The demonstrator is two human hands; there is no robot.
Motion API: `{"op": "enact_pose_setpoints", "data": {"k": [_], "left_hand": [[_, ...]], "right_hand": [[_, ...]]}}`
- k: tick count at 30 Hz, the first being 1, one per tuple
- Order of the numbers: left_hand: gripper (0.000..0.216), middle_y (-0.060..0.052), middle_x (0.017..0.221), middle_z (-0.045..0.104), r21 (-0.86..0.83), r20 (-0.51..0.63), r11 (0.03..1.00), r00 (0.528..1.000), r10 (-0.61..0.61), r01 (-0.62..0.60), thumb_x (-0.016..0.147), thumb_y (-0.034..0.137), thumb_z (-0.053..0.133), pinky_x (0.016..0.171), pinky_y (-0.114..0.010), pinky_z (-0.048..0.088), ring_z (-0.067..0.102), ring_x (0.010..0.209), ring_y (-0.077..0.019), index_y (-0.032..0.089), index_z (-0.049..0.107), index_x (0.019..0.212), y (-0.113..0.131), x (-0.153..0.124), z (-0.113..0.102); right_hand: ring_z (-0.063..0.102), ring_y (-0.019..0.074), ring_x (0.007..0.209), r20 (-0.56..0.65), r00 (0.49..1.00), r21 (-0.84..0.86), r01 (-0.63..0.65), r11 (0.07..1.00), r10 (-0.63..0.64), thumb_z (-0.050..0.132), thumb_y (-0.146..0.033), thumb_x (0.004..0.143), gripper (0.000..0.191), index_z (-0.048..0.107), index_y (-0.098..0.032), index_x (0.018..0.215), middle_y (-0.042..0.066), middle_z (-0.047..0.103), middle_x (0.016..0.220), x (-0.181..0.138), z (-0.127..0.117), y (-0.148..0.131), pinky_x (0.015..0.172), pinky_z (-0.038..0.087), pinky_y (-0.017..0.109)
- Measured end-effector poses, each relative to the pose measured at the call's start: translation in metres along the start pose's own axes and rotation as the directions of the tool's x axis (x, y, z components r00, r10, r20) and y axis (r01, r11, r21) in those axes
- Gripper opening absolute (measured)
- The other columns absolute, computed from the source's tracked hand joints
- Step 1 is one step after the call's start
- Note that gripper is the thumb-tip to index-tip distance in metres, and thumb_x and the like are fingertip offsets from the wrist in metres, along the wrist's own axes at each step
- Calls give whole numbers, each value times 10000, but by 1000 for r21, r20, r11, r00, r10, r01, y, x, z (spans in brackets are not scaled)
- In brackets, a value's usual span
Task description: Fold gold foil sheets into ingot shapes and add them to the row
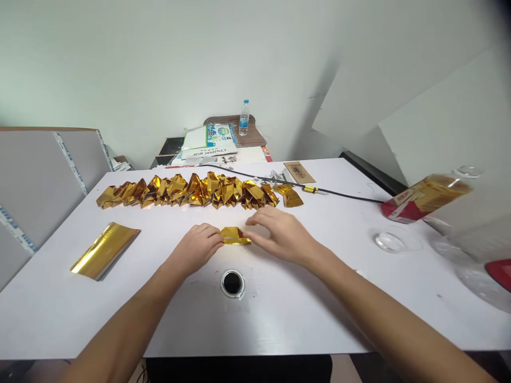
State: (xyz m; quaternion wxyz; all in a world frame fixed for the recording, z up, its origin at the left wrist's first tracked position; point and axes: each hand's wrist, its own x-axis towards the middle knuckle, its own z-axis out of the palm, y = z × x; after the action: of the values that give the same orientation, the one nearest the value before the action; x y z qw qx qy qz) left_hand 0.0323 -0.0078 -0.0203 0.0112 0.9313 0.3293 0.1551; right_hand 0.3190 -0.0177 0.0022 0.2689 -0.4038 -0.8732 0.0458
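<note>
A small folded piece of gold foil paper (pixel 232 235) lies on the white table between my hands. My left hand (pixel 199 244) has its fingers closed on the left end of the paper. At the right end, the thumb of my right hand (pixel 281 234) reaches the paper's edge, while its fingers are raised and apart from the thumb. Behind them stretches a long row of folded gold paper pieces (pixel 194 190), standing close against one another. To the left lies a stack of flat gold foil sheets (pixel 107 250), slightly curled.
A round cable hole (pixel 232 283) sits in the table (pixel 275 314) before my hands. A black cable (pixel 343 194) crosses behind. On the right are a tilted bottle with a red and yellow label (pixel 423 198) and a clear lid (pixel 389 242). A water bottle (pixel 244 119) stands at the back.
</note>
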Motion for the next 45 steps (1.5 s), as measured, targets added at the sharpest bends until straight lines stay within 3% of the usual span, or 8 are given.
{"op": "enact_pose_setpoints", "data": {"k": [4,14,21,25,29,34,39,45], "left_hand": [[219,-66,1036,738,27,-13,1000,1000,12,-12,1086,254,517,814,-377,484,636,984,-235,216,727,1033,-2,0,3],[190,-65,1072,755,-163,-30,987,1000,-1,-4,1073,310,574,913,-402,531,663,1018,-237,233,747,1060,-9,-2,6],[166,-71,1111,766,-223,-4,974,1000,30,-30,1041,307,633,947,-401,538,665,1043,-237,235,750,1134,-14,-3,0],[152,-63,1048,764,-130,-26,986,995,100,-103,1053,260,602,893,-367,532,663,999,-215,222,746,1084,-8,1,0],[161,-54,913,721,89,-58,981,982,178,-173,1051,206,572,806,-349,498,647,927,-214,193,706,962,2,6,5],[150,-42,810,680,206,-173,973,975,141,-104,958,126,571,731,-352,461,624,817,-209,182,635,835,15,14,19],[117,-35,831,710,-17,-213,1000,977,-7,4,942,165,588,749,-347,515,656,825,-199,190,639,840,21,19,24],[203,-68,1109,777,-243,-180,954,974,134,-176,934,91,555,1060,-390,578,711,1121,-215,193,706,1021,13,12,12]], "right_hand": [[710,266,1080,149,989,88,0,996,-13,729,-320,970,228,764,-236,1178,74,796,1145,1,22,8,941,536,441],[663,274,1217,128,974,32,187,982,-189,544,-315,1088,274,759,-256,1246,53,779,1283,-6,33,14,1083,440,513],[636,298,1266,92,985,-22,151,988,-148,548,-217,1061,275,783,-283,1188,49,769,1310,-1,38,25,1115,395,557],[612,315,1246,45,996,-87,80,993,-77,560,-222,1054,258,781,-240,1187,90,747,1328,2,40,21,1069,427,546],[612,318,1208,42,992,-16,117,993,-116,598,-323,1050,257,755,-203,1214,128,734,1303,0,45,8,1030,460,524],[641,299,1183,40,986,94,156,983,-160,626,-370,1038,226,746,-219,1156,113,742,1258,-2,54,-6,996,476,483],[678,262,1109,15,988,122,148,981,-151,567,-265,1054,181,743,-220,1051,87,778,1145,0,56,-2,963,473,450],[676,251,1153,16,991,189,126,974,-131,608,-281,1039,139,742,-245,1045,62,778,1196,-3,53,2,1010,444,457]]}}
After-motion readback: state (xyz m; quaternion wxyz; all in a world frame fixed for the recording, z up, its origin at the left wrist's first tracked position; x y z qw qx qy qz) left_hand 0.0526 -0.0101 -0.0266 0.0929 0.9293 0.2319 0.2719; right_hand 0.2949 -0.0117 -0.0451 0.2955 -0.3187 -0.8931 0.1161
